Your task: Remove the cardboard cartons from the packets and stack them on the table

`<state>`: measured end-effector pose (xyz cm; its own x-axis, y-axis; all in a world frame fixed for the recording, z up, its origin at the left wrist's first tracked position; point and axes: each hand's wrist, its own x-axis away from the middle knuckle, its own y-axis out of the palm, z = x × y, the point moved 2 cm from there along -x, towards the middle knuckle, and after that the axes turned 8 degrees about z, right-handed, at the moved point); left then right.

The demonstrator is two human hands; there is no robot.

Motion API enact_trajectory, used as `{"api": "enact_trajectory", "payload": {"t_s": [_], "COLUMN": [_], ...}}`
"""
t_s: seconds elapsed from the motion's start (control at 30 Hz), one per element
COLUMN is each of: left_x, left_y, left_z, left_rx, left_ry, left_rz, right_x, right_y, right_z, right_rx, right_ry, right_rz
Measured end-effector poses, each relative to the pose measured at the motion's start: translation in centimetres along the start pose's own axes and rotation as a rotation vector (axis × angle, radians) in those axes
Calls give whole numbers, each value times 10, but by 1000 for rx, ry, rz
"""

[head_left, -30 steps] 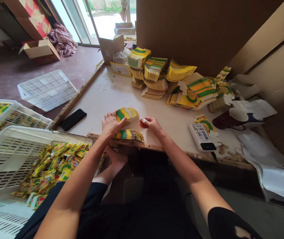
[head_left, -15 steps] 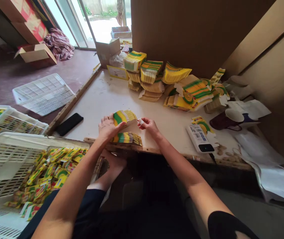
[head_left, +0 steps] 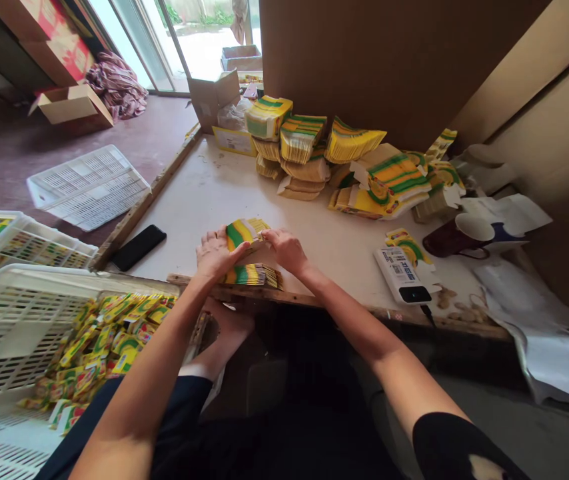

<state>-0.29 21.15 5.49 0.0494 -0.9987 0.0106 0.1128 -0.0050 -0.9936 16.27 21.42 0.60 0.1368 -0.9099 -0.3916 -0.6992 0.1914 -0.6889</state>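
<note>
Both your left hand (head_left: 217, 252) and right hand (head_left: 287, 250) pinch the fanned bundle of flat cartons (head_left: 244, 232) loosely, so it may spill onto the stack (head_left: 254, 275) at the tabletop (head_left: 204, 193) edge.

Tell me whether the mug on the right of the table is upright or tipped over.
Tipped over. The mug lies on its side on the table, its pale round mouth facing sideways.

On the bench (head_left: 204, 193), the phone (head_left: 139, 247) lies left of my hands, the scanner (head_left: 403, 275) right, carton stacks (head_left: 309, 150) behind, crate (head_left: 19, 320) at my left.
</note>
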Motion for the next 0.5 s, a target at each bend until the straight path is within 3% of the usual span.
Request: {"api": "enact_trajectory", "payload": {"t_s": [0.5], "left_x": [1], "left_y": [-1], "left_z": [0], "left_rx": [73], "left_ry": [-16], "left_rz": [-1], "right_x": [3], "right_y": [1], "right_z": [-13], "right_rx": [271], "right_ry": [-36], "right_rz": [-16]}}
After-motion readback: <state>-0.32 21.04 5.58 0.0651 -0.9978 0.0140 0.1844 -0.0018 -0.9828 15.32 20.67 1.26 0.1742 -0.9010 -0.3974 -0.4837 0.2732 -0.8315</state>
